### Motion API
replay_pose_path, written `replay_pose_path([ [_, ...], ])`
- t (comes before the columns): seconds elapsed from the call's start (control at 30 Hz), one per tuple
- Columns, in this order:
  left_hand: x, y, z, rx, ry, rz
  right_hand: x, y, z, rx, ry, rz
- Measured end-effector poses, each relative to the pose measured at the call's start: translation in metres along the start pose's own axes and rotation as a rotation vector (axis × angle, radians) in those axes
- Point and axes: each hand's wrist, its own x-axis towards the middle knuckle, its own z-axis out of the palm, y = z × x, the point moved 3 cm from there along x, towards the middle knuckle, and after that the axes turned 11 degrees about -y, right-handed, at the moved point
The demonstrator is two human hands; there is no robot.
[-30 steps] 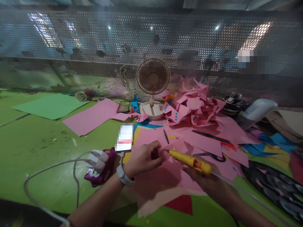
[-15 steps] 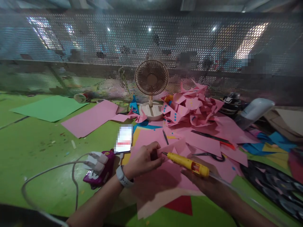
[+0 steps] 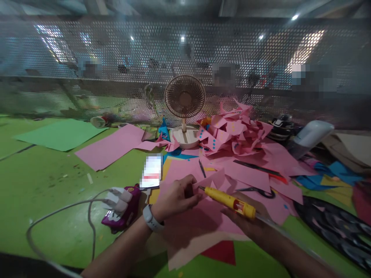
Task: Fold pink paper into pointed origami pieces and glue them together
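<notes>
My left hand [image 3: 176, 197], with a pale watch band on the wrist, has its fingers curled in a pinch at the edge of a folded pink paper piece [image 3: 213, 179]. My right hand [image 3: 246, 224] is closed around a yellow pen-shaped glue gun [image 3: 228, 200], as it looks. Its dark pointed tip is close to the left fingertips. A long pale translucent rod or tube runs back from its rear end. Beneath both hands lie overlapping pink sheets [image 3: 199, 220]. The right fingers are partly hidden behind the tool.
Black scissors [image 3: 257, 191] and a black-and-red cutter [image 3: 261, 168] lie right. Behind stand a fan [image 3: 185, 98] and a pink paper heap [image 3: 232, 131]. A phone [image 3: 152, 170] and a purple pack [image 3: 123, 214] with plugged cables sit left; a black tray [image 3: 333, 227], far right.
The view has tilted up very slightly. Both hands, the pink paper piece and the yellow glue gun keep almost the same positions.
</notes>
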Motion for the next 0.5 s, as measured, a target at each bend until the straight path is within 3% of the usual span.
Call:
replay_pose_path([
  [0.1, 0.001, -0.001, 0.002, -0.073, -0.016, -0.010, 0.001, 0.004, 0.002, -0.061, -0.099, -0.043],
  [0.3, 0.004, -0.008, 0.009, -0.423, -0.047, -0.050, -0.002, 0.023, 0.008, -0.424, -0.013, -0.208],
  [0.5, 0.004, -0.008, 0.010, -0.612, -0.081, -0.032, -0.007, 0.022, 0.008, -0.551, -0.007, -0.381],
])
